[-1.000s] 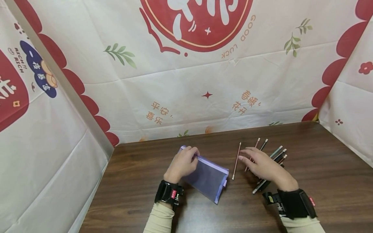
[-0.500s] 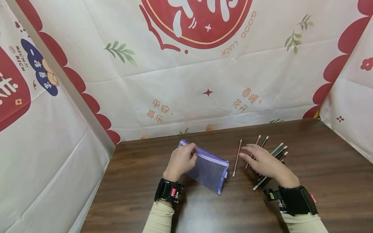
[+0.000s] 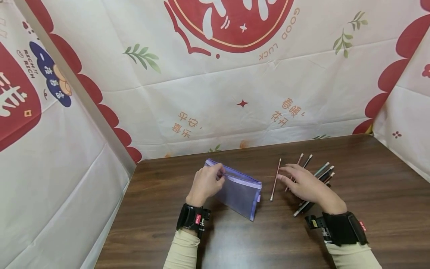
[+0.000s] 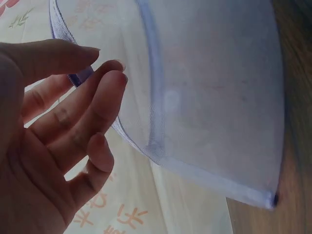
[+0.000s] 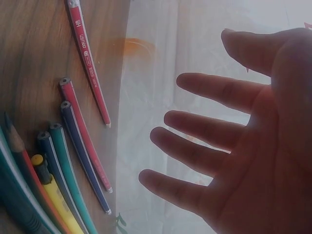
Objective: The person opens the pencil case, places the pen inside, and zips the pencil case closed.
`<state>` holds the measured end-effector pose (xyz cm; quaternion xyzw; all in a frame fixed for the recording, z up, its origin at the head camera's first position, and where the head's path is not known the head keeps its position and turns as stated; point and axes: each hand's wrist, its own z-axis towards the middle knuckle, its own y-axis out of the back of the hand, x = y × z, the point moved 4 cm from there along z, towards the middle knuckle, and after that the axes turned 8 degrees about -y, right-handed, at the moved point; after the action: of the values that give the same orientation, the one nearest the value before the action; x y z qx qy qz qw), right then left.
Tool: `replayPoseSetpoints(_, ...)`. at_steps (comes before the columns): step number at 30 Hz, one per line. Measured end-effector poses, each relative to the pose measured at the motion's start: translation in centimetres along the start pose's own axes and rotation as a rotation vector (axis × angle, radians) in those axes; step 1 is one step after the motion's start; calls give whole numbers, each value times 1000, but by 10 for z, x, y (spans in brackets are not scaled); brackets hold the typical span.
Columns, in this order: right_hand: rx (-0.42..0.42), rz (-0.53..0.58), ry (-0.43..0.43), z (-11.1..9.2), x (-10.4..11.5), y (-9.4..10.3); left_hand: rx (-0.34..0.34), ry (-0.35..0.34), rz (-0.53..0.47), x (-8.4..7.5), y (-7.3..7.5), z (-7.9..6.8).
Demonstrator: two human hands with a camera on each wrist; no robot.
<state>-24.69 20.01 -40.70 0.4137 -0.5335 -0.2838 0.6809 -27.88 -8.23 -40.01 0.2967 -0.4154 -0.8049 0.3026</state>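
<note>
Pouch [image 3: 236,194] is standing aslant on or just over the table [image 3: 151,224], its mouth gaping slightly; the left hand [image 3: 205,184] is pinching its upper rim between thumb and finger; a lone pencil [image 3: 275,181] is lying just right of the pouch; the right hand [image 3: 307,186] is hovering beyond it, fingers spread and gripping nothing; the pile of pencils [image 3: 321,169], including a yellow pen [image 5: 63,204], is lying below and rightward; holding the pouch open is seemingly constituting the present step; the next move is probably calling for a steady left pinch and right fingers closing on one pencil.
</note>
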Motion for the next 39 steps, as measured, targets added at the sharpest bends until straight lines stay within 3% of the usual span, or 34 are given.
replayPoseSetpoints(3, 2, 8, -4, -1, 1, 1, -7, 8, -10, -1, 4, -1)
replayPoseSetpoints(10, 5, 8, -5, -2, 1, 0, -93, -2, 1, -1, 12, -4)
replayPoseSetpoints(22, -30, 7, 20, -3, 6, -1, 29, 30, -4, 3, 14, -18)
replayPoseSetpoints(31, -10, 6, 27, -4, 14, -4, -101, -4, 21, -1, 16, -17)
replayPoseSetpoints(39, -65, 45, 140, -5, 42, -8, -107, -12, 30, -6, 13, -17)
